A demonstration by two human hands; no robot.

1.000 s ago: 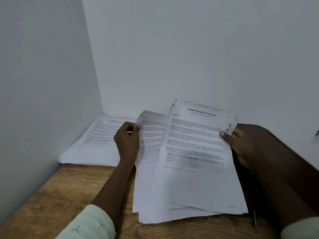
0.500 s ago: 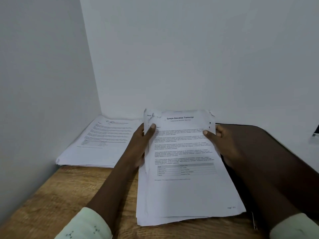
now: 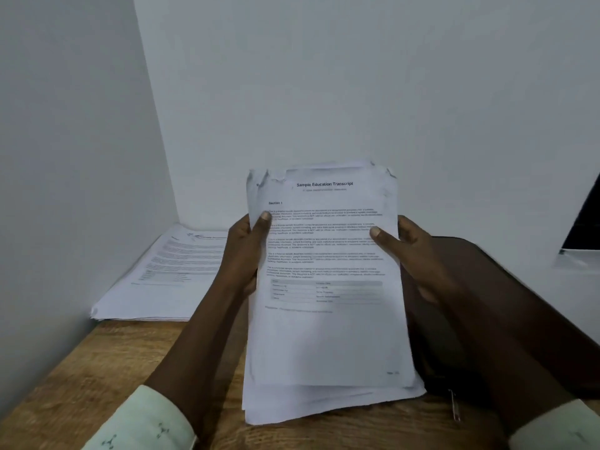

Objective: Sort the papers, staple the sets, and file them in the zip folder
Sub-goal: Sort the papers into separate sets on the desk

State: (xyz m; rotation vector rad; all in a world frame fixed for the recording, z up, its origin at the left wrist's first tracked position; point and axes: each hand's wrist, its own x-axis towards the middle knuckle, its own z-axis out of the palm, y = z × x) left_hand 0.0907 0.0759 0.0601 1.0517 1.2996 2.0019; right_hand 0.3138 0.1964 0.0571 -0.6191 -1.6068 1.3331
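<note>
Two hands hold a thick stack of white printed sheets (image 3: 328, 336), tilted up over the brown wooden table (image 3: 81, 368). The left hand (image 3: 246, 251) and right hand (image 3: 418, 254) each pinch a side edge, thumb on the front page. The lower sheets are fanned unevenly, so squaring seems due. Loosen both grips slightly and tap the bottom edge on the table, clear of the flat white paper pile (image 3: 168, 274) in the corner and the dark zip folder (image 3: 438, 368) on the right.

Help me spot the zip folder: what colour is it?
Dark brown, almost black; the zip folder shows in the head view.
</note>
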